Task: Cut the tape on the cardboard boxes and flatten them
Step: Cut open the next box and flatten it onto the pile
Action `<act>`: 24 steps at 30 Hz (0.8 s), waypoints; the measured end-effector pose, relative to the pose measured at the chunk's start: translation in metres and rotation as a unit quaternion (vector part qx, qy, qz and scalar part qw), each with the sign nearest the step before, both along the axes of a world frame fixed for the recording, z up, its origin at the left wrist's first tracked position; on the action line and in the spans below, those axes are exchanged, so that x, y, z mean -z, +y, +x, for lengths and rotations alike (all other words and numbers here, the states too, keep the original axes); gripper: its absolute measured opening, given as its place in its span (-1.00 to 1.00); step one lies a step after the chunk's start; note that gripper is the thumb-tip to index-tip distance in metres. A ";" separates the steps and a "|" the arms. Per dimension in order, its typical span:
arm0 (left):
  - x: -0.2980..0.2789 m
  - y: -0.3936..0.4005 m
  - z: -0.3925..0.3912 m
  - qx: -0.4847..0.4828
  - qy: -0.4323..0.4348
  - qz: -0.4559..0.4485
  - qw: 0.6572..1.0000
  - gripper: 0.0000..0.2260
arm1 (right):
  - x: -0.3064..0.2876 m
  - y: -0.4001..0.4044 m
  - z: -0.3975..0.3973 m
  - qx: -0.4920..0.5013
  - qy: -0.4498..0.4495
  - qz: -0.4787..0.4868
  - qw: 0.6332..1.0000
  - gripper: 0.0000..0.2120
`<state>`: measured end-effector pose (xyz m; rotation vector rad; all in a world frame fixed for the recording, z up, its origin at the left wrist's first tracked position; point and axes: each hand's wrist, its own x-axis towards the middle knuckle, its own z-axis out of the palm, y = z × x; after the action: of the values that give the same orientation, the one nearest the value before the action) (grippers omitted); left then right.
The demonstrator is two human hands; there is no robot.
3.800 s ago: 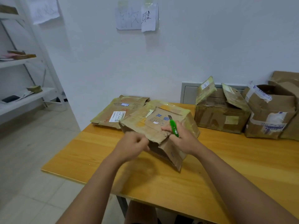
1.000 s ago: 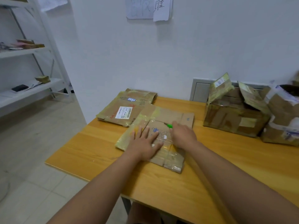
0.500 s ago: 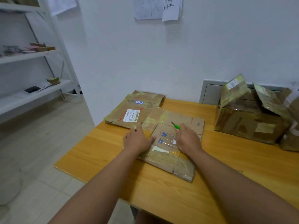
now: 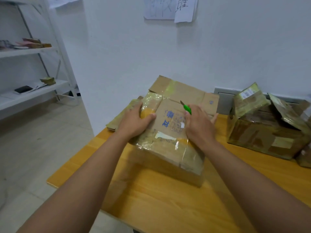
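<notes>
A flattened, tape-covered cardboard box (image 4: 170, 132) with blue print is lifted off the wooden table (image 4: 168, 202), its far end raised. My left hand (image 4: 134, 121) grips its left edge, thumb on top. My right hand (image 4: 199, 125) holds the right side and also keeps a green utility knife (image 4: 186, 107), blade pointing up and left. Beneath and behind it lies another flattened box (image 4: 116, 121), mostly hidden.
A taped box with open flaps (image 4: 265, 128) stands at the right on the table, another box's corner (image 4: 304, 157) beside it. White shelves (image 4: 25, 91) stand at the left over a tiled floor. The wall is close behind the table.
The flattened box was pressed flat on the table under both hands; now both hands have gripped its sides and raised it toward the other flattened box.
</notes>
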<state>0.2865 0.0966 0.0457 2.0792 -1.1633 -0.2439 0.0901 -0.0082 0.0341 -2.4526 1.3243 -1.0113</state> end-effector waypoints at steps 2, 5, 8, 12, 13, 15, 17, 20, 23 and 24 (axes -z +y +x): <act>-0.011 -0.007 0.021 -0.022 0.004 -0.009 1.000 -0.29 | -0.013 -0.007 0.022 -0.020 0.001 -0.001 1.000 -0.74; -0.012 -0.022 0.060 -0.056 0.021 -0.006 0.998 -0.32 | -0.021 -0.018 0.064 -0.046 0.027 0.010 0.999 -0.76; 0.002 -0.041 0.099 -0.078 0.047 0.000 0.996 -0.31 | -0.010 -0.030 0.107 -0.071 0.064 0.022 0.995 -0.76; 0.032 -0.066 0.132 -0.066 0.020 0.036 0.997 -0.29 | 0.037 -0.051 0.152 -0.093 0.123 0.068 0.986 -0.79; 0.042 -0.072 0.137 -0.059 -0.004 0.059 0.997 -0.29 | 0.052 -0.056 0.160 -0.094 0.137 0.075 0.983 -0.79; 0.061 -0.085 0.144 -0.060 -0.092 0.114 0.987 -0.33 | 0.075 -0.065 0.171 -0.086 0.141 0.088 0.982 -0.78; 0.074 -0.094 0.145 -0.049 -0.188 0.131 0.972 -0.47 | 0.088 -0.069 0.175 -0.070 0.116 0.092 0.987 -0.77; 0.083 -0.104 0.133 0.046 -0.237 0.147 0.959 -0.54 | 0.087 -0.071 0.176 -0.061 0.114 0.083 0.988 -0.75; 0.094 -0.100 0.119 0.085 -0.197 0.223 0.951 -0.38 | 0.076 -0.084 0.179 -0.036 0.118 0.072 0.990 -0.77; 0.095 -0.098 0.118 0.082 -0.190 0.230 0.951 -0.34 | 0.074 -0.088 0.181 -0.030 0.117 0.060 0.991 -0.78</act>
<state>0.4041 -0.0009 -0.0496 2.5133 -1.6382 -0.2136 0.2711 -0.0958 -0.0397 -2.5619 1.3248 -0.6266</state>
